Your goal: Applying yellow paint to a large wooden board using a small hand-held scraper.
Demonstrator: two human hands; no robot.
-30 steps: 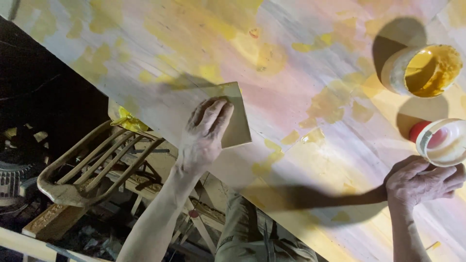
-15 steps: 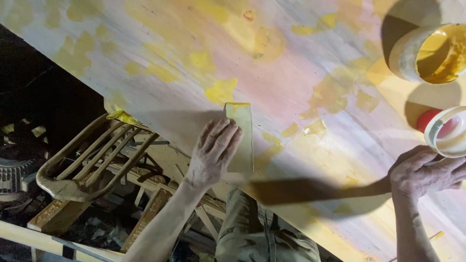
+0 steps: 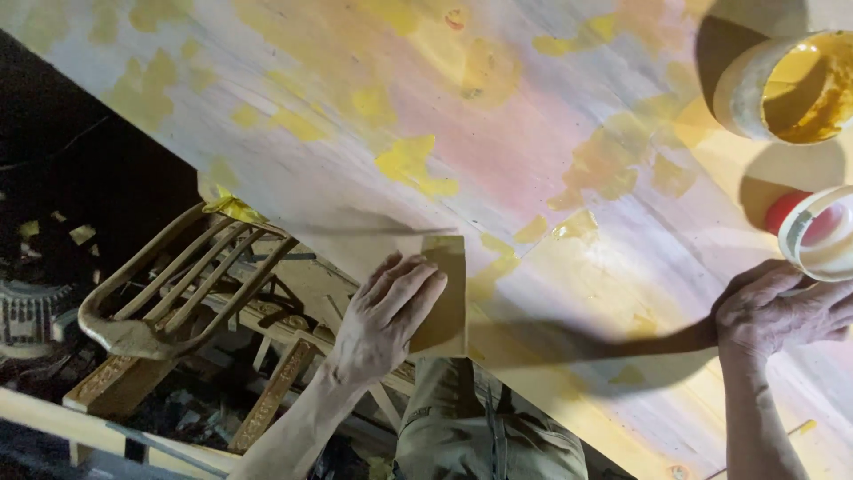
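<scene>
On the board (image 3: 551, 160), left hand (image 3: 382, 320) fingers (image 3: 418, 289) press sandpaper (image 3: 444, 302) flat.

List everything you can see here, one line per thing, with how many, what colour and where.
Wooden board: one, pale wood with yellow patches and a pink wash, slanting across most of the view.
Sanding pad: one, tan, flat on the board's lower edge, under the left hand.
Tub of paste: one, pale wall with yellow-brown filling, top right on the board.
Small container: one, white rim and red inside, right edge, beside the right hand.
Wooden chair: one, light wood with back slats, lying below the board on the left.
Wood pieces: several, brown, carved, on the floor under the chair.
Trousers: one pair, olive, bottom centre.
Left hand: pressing on the sanding pad.
Right hand: resting on the board by the small container.
</scene>
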